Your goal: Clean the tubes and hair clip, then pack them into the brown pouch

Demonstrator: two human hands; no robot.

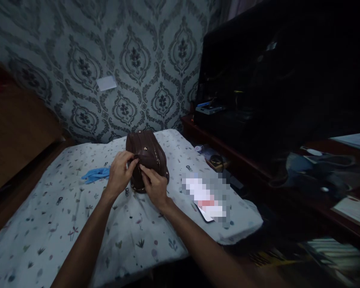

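A small brown bag point(150, 154) with zips and gold-coloured studs stands on a bed or table top covered in a white printed cloth point(144, 240). My left hand point(119, 173) is closed at the bag's near left side, thumb and fingers pinching by the zip edge. Close beside it, my right hand point(156, 186) grips the near end of the bag, its fingertips at the same zip line. Whatever small part lies between the fingertips is hidden. Left of the bag, just past my left hand, lies a crumpled blue cloth point(96, 175).
A lit phone point(204, 200), its screen blurred out, lies to the right on the printed cloth. Beyond the right edge are a dark red cabinet point(237, 148) and a large dark screen point(273, 80). A brown wooden board point(18, 128) stands at left. Patterned wallpaper point(135, 56) covers the wall behind.
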